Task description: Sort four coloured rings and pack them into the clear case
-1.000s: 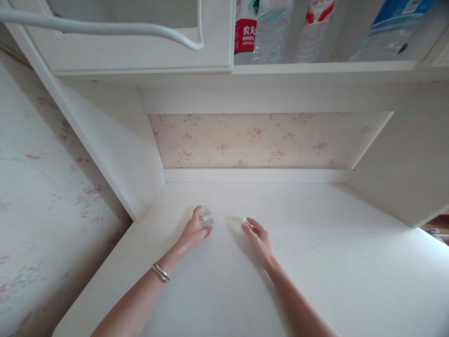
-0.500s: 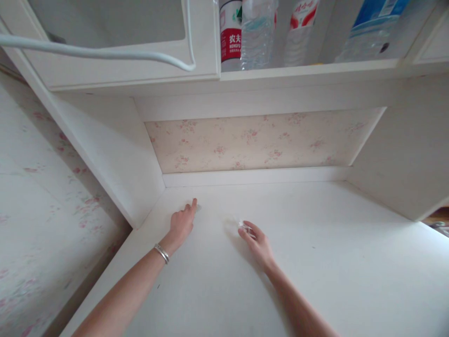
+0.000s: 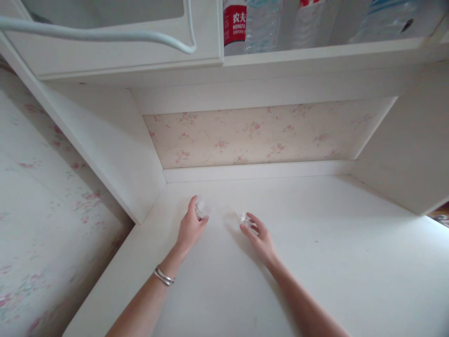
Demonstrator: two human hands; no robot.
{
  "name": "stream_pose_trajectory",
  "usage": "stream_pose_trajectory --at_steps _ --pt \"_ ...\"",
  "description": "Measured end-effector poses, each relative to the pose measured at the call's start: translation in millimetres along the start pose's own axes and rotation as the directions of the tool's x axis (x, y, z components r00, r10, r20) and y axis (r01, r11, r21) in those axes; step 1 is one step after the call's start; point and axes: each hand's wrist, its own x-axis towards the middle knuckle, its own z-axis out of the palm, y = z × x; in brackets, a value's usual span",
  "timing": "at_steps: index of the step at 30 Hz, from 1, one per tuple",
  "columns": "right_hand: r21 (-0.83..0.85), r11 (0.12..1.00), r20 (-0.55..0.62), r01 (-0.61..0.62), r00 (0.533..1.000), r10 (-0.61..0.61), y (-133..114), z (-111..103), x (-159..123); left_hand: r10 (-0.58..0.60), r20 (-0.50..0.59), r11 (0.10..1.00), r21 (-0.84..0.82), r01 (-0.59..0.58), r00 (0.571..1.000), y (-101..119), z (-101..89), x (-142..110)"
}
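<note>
Glossy, see-through plastic is shown by the clear piece (image 3: pixel 201 208) at 7 o'clock and the whitish piece (image 3: pixel 243 218) at 5 o'clock. The desk (image 3: pixel 224 281), at 6 o'clock, is finished smooth with low sheen. Polished metal is seen on the bracelet (image 3: pixel 164 275) at 7 o'clock, smooth plastic on the cable (image 3: pixel 98 35) at 10, matt printed paper on the wallpaper (image 3: pixel 52 201) at 9.

Left hand (image 3: pixel 191 227), turned knuckles-up half a second earlier, is now presenting a clear container (image 3: pixel 202 209) between thumb and fingers; the container, then almost hidden, is showing. The head view is dipping, cutting off more of the bottles (image 3: pixel 264 28) on the shelf (image 3: pixel 315 53) than in either earlier picture.
</note>
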Motion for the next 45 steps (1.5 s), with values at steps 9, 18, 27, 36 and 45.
stream_pose_trajectory --at_steps 9,18,27,36,45 --pt "0.026 0.964 0.033 0.266 0.963 -0.267 1.2 16.7 -11.5 0.07 0.211 0.727 -0.68 0.095 0.975 32.8 58.5 -47.4" --pt "-0.093 0.939 0.142 0.332 0.937 -0.318 -10.3 17.4 -19.1 0.072 0.313 0.555 -0.801 0.222 0.947 29.6 56.4 -53.9" --pt "0.062 0.966 0.052 0.249 0.966 -0.253 -5.2 13.2 -13.0 -0.015 0.484 0.387 -0.804 0.451 0.875 32.7 46.7 -52.0" --pt "0.313 0.939 0.138 -0.144 0.985 0.105 -11.5 12.1 -10.9 0.021 0.562 0.339 -0.782 0.523 0.827 30.7 47.4 -52.5" --pt "0.238 0.964 0.099 -0.116 0.991 0.094 -11.4 11.8 -10.8 -0.057 0.552 0.455 -0.728 0.513 0.832 32.8 45.9 -50.2"
